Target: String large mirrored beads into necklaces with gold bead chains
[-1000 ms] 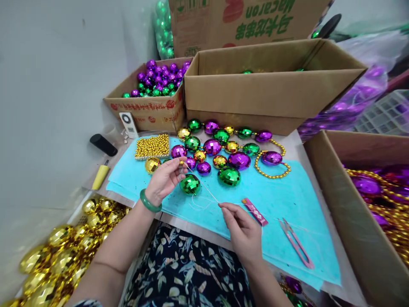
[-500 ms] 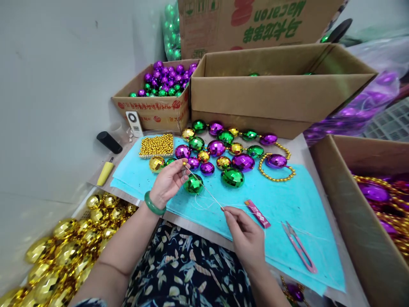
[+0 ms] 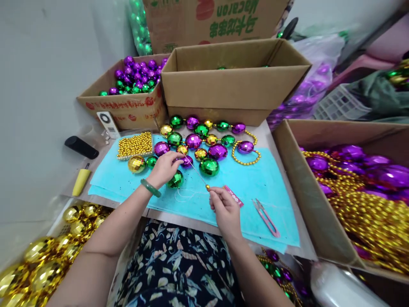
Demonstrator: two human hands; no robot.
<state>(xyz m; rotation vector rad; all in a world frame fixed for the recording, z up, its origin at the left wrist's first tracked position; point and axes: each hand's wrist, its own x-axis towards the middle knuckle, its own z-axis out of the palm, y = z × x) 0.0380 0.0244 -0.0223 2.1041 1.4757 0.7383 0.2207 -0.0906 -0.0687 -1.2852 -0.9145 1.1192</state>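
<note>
Head camera view shows two bare hands working over a blue cloth (image 3: 204, 213) spread on a table, with a thin needle (image 3: 195, 171) slanting between them. The right hand (image 3: 226, 209) pinches the needle's lower end between thumb and forefinger, a small gold bead (image 3: 207, 187) sitting right at these fingertips, and its other fingers curl toward the palm. The left hand (image 3: 166, 169), a green bangle (image 3: 151, 187) at its wrist, has its thumb and forefinger close together at the needle's upper end; whether they grip it or merely touch it, I cannot tell. Below the needle, white thread (image 3: 183, 197) lies in loose loops on the cloth, near a green faceted ball (image 3: 175, 179) beside the left hand. Beyond the hands, rows of purple, green and gold ornaments (image 3: 193, 140) reach toward the cardboard boxes, with a gold bead chain (image 3: 246, 163) curving at their right end. Small gold beads fill a clear tray (image 3: 127, 158) at the cloth's upper left. A pink packet (image 3: 234, 197) lies just beyond the right hand, partly hidden by it, and pink thread snips (image 3: 267, 219) rest to its right. A yellow-handled tool (image 3: 81, 181) lies at the table's left edge.
</note>
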